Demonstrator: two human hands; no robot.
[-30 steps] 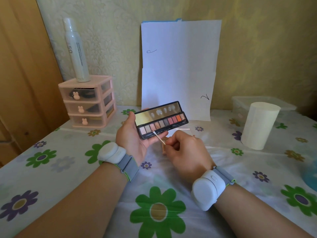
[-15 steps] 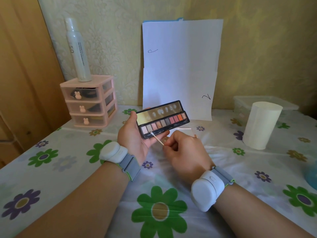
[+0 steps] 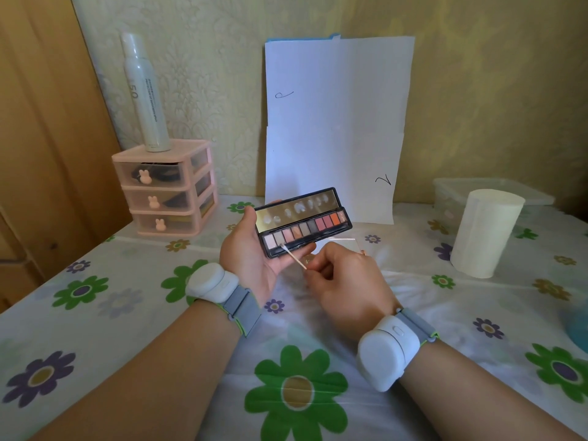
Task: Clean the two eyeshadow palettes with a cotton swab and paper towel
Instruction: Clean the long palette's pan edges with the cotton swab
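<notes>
Cotton swab (image 3: 294, 257) tip unmoved, still touching eyeshadow palette (image 3: 305, 227) left pans.

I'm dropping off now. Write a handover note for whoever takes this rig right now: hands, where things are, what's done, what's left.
Left hand: holds the open black rectangular eyeshadow palette above the flowered tablecloth.
Right hand: pinches the thin wooden-stick cotton swab, tip at the palette's front edge by the pale left pans.
White paper towel roll: upright on the table to the right, no hand on it.
Done: swabbing this palette is under way; its mirror lid shows pale smudges.
Left: finish swabbing, wipe with paper towel, then do the second palette, which is not in view.
</notes>
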